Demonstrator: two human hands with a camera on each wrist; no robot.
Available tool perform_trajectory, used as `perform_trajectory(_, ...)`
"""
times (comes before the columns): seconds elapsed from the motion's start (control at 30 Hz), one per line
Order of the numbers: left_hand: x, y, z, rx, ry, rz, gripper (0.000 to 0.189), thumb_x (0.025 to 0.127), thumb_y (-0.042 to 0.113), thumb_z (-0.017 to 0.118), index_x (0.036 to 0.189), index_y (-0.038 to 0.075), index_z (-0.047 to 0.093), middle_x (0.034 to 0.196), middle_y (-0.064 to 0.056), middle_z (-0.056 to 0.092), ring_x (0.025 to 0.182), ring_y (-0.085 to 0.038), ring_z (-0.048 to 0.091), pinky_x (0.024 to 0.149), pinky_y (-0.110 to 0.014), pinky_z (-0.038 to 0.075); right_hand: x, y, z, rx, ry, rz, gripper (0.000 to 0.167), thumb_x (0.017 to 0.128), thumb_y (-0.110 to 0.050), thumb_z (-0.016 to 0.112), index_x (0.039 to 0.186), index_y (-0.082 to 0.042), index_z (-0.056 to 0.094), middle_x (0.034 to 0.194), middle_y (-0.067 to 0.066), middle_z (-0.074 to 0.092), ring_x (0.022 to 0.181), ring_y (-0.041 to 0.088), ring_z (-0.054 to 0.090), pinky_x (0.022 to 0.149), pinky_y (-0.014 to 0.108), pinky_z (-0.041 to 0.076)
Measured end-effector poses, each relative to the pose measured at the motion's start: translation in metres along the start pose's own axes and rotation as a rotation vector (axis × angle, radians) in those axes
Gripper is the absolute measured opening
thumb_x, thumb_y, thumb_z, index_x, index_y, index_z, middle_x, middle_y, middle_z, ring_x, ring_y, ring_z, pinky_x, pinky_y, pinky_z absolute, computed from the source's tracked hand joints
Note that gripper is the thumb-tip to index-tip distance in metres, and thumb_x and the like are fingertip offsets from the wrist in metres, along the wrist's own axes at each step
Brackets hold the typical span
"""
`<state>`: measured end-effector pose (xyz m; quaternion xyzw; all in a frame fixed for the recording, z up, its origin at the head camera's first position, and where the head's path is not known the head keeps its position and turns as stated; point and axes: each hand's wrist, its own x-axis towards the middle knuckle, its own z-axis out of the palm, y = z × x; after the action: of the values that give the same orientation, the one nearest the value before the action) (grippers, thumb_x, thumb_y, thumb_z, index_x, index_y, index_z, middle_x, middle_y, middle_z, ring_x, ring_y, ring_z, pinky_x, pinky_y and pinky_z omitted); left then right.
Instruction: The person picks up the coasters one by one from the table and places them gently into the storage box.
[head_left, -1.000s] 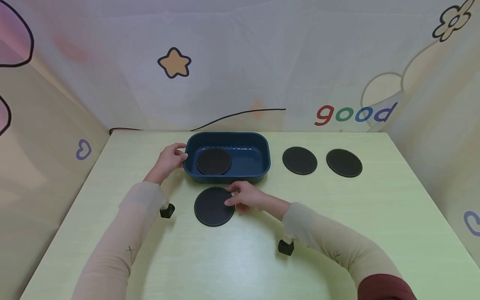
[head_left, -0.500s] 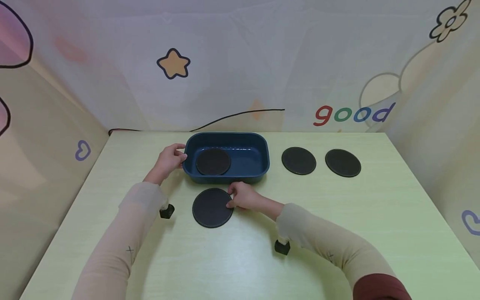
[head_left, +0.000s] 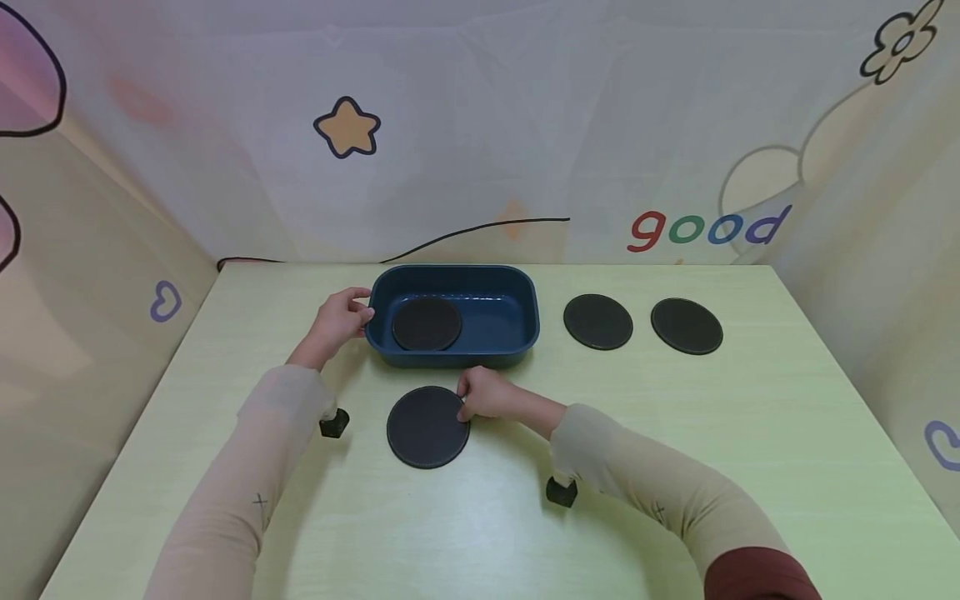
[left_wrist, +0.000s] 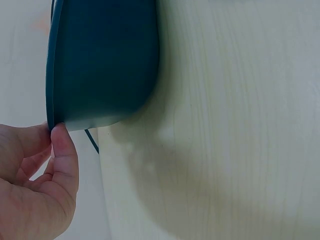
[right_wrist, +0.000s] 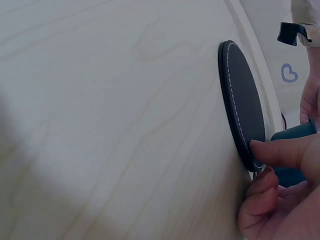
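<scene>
One black round leather-look coaster with pale edge stitching (head_left: 423,429), on the near side of the tray, a little farther from it than half a second ago; whether its rim is lifted cannot be told. One right hand (head_left: 489,393), just before the tray's near wall: thumb and fingers nearly together, pinching that coaster's edge. One deep blue rectangular tray with rounded corners (head_left: 498,325), unmoved, its near wall standing between the pinched coaster and its interior. One left hand (head_left: 335,323), at the tray's left end: thumb and forefinger closed on the rim, as earlier. One similar black coaster (head_left: 426,324), lying inside the tray, left half. Two further black coasters (head_left: 597,322) (head_left: 686,327), side by side, apart, right of the tray. One printed pale cloth backdrop (head_left: 480,125), behind the tray.
</scene>
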<state>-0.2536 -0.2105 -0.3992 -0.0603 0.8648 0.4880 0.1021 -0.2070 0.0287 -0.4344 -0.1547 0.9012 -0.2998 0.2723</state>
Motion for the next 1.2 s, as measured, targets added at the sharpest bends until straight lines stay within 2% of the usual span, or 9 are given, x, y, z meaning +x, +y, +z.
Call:
perform_trajectory(0.3,0.001,0.0,0.0,-0.002,-0.002,-0.014,0.042,0.092,0.008,0.044,0.133,0.003,0.035,0.1,-0.014,0.048,0.071,-0.012,0.05,0.063,-0.019,0.049,-0.001,0.0,0.0,0.015,0.0,-0.014,0.02,0.063,0.001,0.07,0.078,-0.004,0.058,0.075,0.0,0.051,0.067,0.013,0.044,0.056,0.019,0.036)
perform_trajectory(0.53,0.0,-0.001,0.0,0.001,0.003,-0.006,0.042,0.092,0.008,0.044,0.133,0.003,0.036,0.1,-0.014,0.048,0.07,-0.012,0.051,0.064,-0.019,0.049,0.0,-0.002,0.003,0.063,0.042,-0.039,0.032,0.063,-0.012,0.077,0.087,-0.004,0.058,0.075,0.001,0.05,0.068,0.013,0.044,0.057,0.02,0.035)
perform_trajectory(0.77,-0.001,-0.001,0.0,-0.008,-0.002,-0.002,0.042,0.092,0.008,0.043,0.133,0.003,0.035,0.099,-0.013,0.047,0.069,-0.011,0.05,0.066,-0.022,0.05,0.003,-0.009,0.008,-0.056,0.083,-0.032,0.029,0.062,-0.018,0.078,0.081,-0.008,0.058,0.077,-0.001,0.053,0.069,0.014,0.046,0.059,0.021,0.036)
perform_trajectory(1.03,0.0,-0.001,0.0,-0.008,-0.002,-0.001,0.042,0.092,0.009,0.044,0.133,0.003,0.035,0.101,-0.015,0.048,0.07,-0.012,0.051,0.064,-0.019,0.049,0.007,-0.011,0.009,-0.083,0.058,0.025,0.029,0.061,-0.017,0.08,0.074,-0.01,0.055,0.073,-0.001,0.051,0.067,0.015,0.045,0.056,0.022,0.035)
perform_trajectory(1.2,0.0,-0.001,0.0,-0.008,-0.004,-0.011,0.042,0.092,0.009,0.044,0.133,0.003,0.035,0.104,-0.016,0.048,0.072,-0.013,0.051,0.065,-0.02,0.049,0.005,-0.011,0.007,-0.028,0.035,0.02,0.03,0.062,-0.014,0.079,0.076,-0.008,0.053,0.074,0.0,0.048,0.068,0.015,0.044,0.057,0.022,0.034)
